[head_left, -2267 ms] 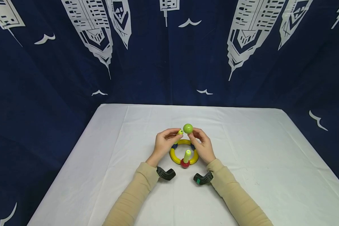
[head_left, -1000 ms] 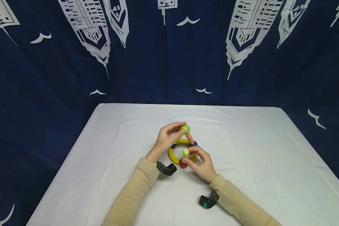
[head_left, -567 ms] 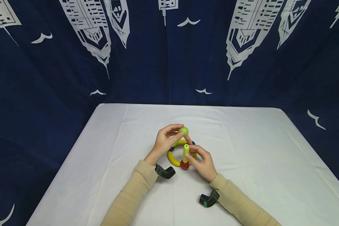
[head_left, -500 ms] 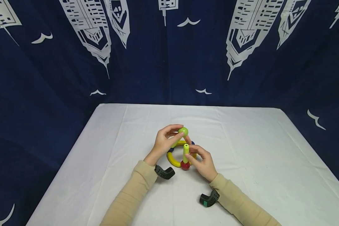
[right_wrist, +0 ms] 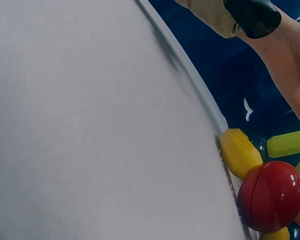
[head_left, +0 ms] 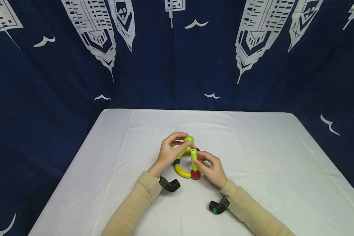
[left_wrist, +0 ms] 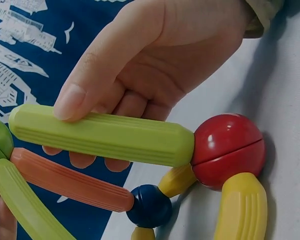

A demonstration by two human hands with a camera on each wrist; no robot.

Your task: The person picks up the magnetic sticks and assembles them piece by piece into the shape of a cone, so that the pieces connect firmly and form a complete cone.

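My left hand (head_left: 167, 152) pinches a green ball (head_left: 189, 140) at the top of a magnetic stick-and-ball model. From that ball, an orange stick (left_wrist: 72, 180) and a light green stick (left_wrist: 27, 205) slope down to blue balls. My right hand (head_left: 213, 167) holds another light green stick (head_left: 194, 160) between thumb and fingers; its lower end sits on a red ball (head_left: 195, 174). Its upper end is close to the green ball; I cannot tell whether they touch. Curved yellow sticks (head_left: 181, 172) join the red and blue balls (head_left: 176, 161) into a ring.
A white-covered table (head_left: 253, 147) lies under the model. Behind it hangs a dark blue curtain (head_left: 177, 72) with white building and bird prints. Black wrist devices (head_left: 170, 185) stick out inward from both sleeves.
My right hand has gone from the green ball to the front light green stick. The left hand has brought the green ball left and nearer me. The ring has turned slightly.
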